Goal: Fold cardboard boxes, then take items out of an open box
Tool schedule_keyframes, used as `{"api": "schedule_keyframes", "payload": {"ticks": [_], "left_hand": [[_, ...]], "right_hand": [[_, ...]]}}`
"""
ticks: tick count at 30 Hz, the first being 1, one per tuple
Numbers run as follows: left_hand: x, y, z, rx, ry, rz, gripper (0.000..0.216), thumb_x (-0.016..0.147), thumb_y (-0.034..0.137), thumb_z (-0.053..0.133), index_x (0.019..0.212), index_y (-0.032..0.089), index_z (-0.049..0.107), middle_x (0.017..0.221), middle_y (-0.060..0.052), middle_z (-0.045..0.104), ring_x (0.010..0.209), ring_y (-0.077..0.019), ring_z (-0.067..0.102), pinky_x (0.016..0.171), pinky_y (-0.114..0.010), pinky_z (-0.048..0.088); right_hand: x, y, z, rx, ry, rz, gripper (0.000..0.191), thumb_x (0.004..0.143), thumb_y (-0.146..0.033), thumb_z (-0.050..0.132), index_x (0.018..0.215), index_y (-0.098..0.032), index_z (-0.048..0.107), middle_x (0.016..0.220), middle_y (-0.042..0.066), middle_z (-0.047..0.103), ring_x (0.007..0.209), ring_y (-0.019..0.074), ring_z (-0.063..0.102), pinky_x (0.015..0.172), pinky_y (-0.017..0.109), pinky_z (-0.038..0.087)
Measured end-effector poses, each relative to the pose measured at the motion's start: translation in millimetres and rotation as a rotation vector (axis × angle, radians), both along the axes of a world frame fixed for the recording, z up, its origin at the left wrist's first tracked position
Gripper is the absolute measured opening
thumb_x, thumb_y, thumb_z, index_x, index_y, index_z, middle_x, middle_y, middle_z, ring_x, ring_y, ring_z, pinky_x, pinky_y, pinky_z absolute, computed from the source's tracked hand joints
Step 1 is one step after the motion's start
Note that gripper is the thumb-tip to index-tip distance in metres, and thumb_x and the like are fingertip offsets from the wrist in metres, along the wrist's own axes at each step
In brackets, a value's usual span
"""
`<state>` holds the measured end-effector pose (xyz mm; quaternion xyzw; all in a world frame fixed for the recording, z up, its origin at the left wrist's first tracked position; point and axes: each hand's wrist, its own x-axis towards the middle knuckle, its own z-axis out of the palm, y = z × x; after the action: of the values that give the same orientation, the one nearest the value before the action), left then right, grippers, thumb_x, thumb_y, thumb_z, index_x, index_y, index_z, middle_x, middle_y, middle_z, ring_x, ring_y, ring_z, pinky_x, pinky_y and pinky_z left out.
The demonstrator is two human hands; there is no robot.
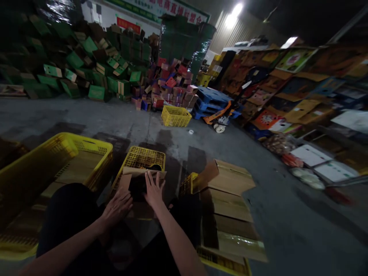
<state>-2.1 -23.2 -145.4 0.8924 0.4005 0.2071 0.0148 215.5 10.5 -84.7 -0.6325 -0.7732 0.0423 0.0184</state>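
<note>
A small cardboard box (pixel 143 211) sits in front of me between my knees, on or against a yellow plastic crate (pixel 145 155). Its dark inside shows, and what lies in there is too dark to make out. My left hand (pixel 117 205) rests along the left side of the box, fingers stretched out. On the right, my right hand (pixel 154 188) reaches over the dark opening with its fingers spread, tips near the back flap (pixel 140 170). Behind that flap a dark round object (pixel 155 167) is partly visible; its kind I cannot tell.
A large yellow crate (pixel 99 147) lined with cardboard stands at left. Stacked folded cardboard (pixel 232 203) lies on yellow crates at right. Farther off are another yellow crate (pixel 176 117), blue pallets (pixel 214 96), an orange pallet jack (pixel 220 115) and heaped green boxes (pixel 96 92).
</note>
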Motion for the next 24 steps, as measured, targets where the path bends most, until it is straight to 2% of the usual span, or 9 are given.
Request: {"api": "schedule_keyframes", "payload": {"ticks": [2,4,7,10,12,16,20,22,24], "left_hand": [[-6.9,0.7,5.7,-0.034,0.053,0.108,0.036,0.095,0.027,0.048,0.128,0.028,0.064,0.132,-0.008,0.065,0.136,-0.0266,0.049,0.125,-0.052,0.015],[-18.2,3.0,10.8,-0.057,0.095,0.289,0.041,0.092,0.032,0.052,0.131,0.028,0.063,0.136,-0.011,0.062,0.136,-0.0312,0.047,0.123,-0.056,0.016],[-34.7,8.9,18.5,-0.117,0.136,0.497,0.05,0.089,0.043,0.055,0.133,0.021,0.063,0.142,-0.018,0.056,0.132,-0.0383,0.048,0.118,-0.06,0.021],[-34.1,19.2,26.0,-0.208,0.174,0.526,0.059,0.09,0.051,0.054,0.133,0.013,0.061,0.148,-0.025,0.049,0.132,-0.0425,0.047,0.113,-0.06,0.027],[-21.1,28.3,27.5,-0.242,0.189,0.538,0.061,0.088,0.047,0.057,0.136,0.009,0.058,0.153,-0.026,0.042,0.139,-0.0437,0.039,0.111,-0.057,0.032],[11.9,39.0,15.8,-0.256,0.107,0.63,0.077,0.091,0.046,0.055,0.15,-0.002,0.038,0.158,-0.031,0.03,0.148,-0.0456,0.022,0.112,-0.056,0.032],[21.2,34.3,1.1,-0.226,-0.003,0.65,0.076,0.094,0.046,0.051,0.154,0.003,0.033,0.164,-0.027,0.016,0.15,-0.0445,0.018,0.114,-0.056,0.03],[18.5,32.4,1.6,-0.229,-0.017,0.636,0.076,0.094,0.044,0.052,0.157,0.009,0.029,0.166,-0.025,0.013,0.148,-0.0457,0.021,0.113,-0.058,0.032],[16.2,33.3,7.6,-0.247,-0.007,0.631,0.075,0.092,0.039,0.055,0.159,0.02,0.027,0.167,-0.021,0.012,0.145,-0.0493,0.026,0.108,-0.063,0.034]], "right_hand": [[-0.9,7.8,-6.9,-0.022,0.0,-0.075,0.109,0.082,-0.024,0.069,0.159,-0.035,-0.007,0.169,0.001,-0.001,0.152,0.0423,-0.015,0.109,0.082,0.01],[-1.6,10.7,-15.2,-0.026,0.018,-0.123,0.109,0.082,-0.028,0.07,0.159,-0.033,-0.008,0.169,0.001,-0.003,0.151,0.0444,-0.013,0.109,0.082,0.011],[-3.5,9.6,-24.6,0.024,0.035,-0.157,0.105,0.085,-0.03,0.066,0.16,-0.031,-0.008,0.169,0.002,-0.007,0.152,0.0446,-0.012,0.111,0.079,0.011],[-5.9,10.1,-27.1,0.068,0.013,-0.156,0.099,0.087,-0.022,0.058,0.16,-0.03,-0.008,0.169,0.002,-0.009,0.152,0.0447,-0.011,0.111,0.08,0.011],[-7.1,12.3,-26.6,0.082,-0.011,-0.156,0.095,0.087,-0.015,0.051,0.16,-0.03,-0.009,0.168,0.001,-0.008,0.152,0.0448,-0.011,0.11,0.081,0.011],[-6.5,15.4,-25.8,0.08,-0.049,-0.166,0.098,0.08,0.0,0.038,0.159,-0.03,-0.011,0.169,-0.003,-0.005,0.153,0.0412,-0.009,0.112,0.078,0.016],[0.8,16.3,-23.2,0.029,-0.013,-0.136,0.109,0.069,0.007,0.036,0.158,-0.034,-0.011,0.169,-0.005,0.0,0.154,0.038,-0.006,0.113,0.074,0.023],[10.5,17.9,-18.1,0.001,0.047,-0.102,0.109,0.068,0.008,0.034,0.158,-0.036,-0.01,0.169,-0.005,0.004,0.155,0.0363,0.001,0.113,0.071,0.029],[26.2,20.0,-10.4,0.004,0.124,-0.031,0.106,0.07,0.009,0.031,0.158,-0.036,-0.007,0.169,-0.005,0.01,0.155,0.0292,0.012,0.116,0.062,0.032]]}}
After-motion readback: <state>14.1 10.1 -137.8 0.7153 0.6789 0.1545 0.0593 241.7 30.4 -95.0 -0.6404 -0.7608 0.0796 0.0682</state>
